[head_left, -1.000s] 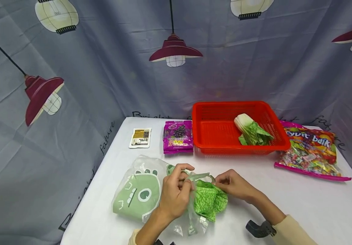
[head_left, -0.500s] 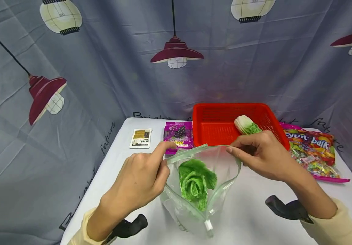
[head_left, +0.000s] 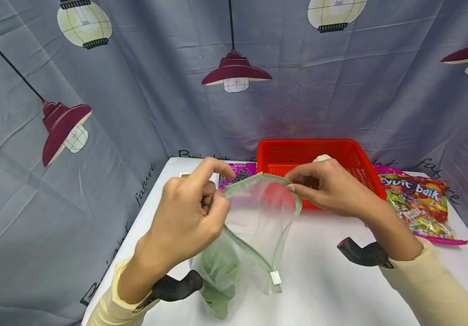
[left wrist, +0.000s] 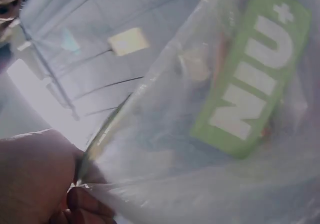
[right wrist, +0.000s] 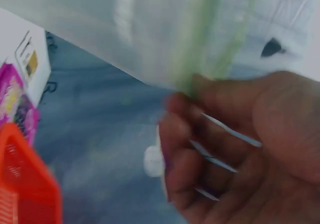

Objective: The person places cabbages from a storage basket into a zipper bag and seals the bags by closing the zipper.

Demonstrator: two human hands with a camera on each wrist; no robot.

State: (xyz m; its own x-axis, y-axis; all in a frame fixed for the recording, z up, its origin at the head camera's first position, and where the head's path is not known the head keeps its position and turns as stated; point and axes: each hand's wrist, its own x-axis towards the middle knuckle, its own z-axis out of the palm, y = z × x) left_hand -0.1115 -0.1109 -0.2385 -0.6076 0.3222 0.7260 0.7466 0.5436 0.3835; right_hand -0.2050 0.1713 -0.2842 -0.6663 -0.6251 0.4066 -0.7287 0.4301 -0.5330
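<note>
A clear zip bag [head_left: 254,208] with a green zip edge hangs between my two hands. My left hand [head_left: 181,213] pinches the left side of its mouth, thumb against curled fingers, as the left wrist view shows. At the opposite edge, my right hand [head_left: 331,188] grips the bag between thumb and fingers. A white slider [head_left: 275,277] sits at the low near end of the zip. Through the plastic at lower left shows a blurred green shape [head_left: 217,276]. In the left wrist view, a green "NIU+" print [left wrist: 250,79] lies across the bag.
Behind the bag stands a red basket [head_left: 307,141], with the pale end of a cabbage [head_left: 322,158] peeking over my right hand. To its right lies a large candy bag [head_left: 417,203]. A purple packet [head_left: 244,170] is partly covered by the zip bag. White table [head_left: 323,258] extends below.
From low on the table, both hands have lifted and spread the bag's mouth. The green leafy cabbage seen inside half a second ago no longer shows clearly; the bag has tilted.
</note>
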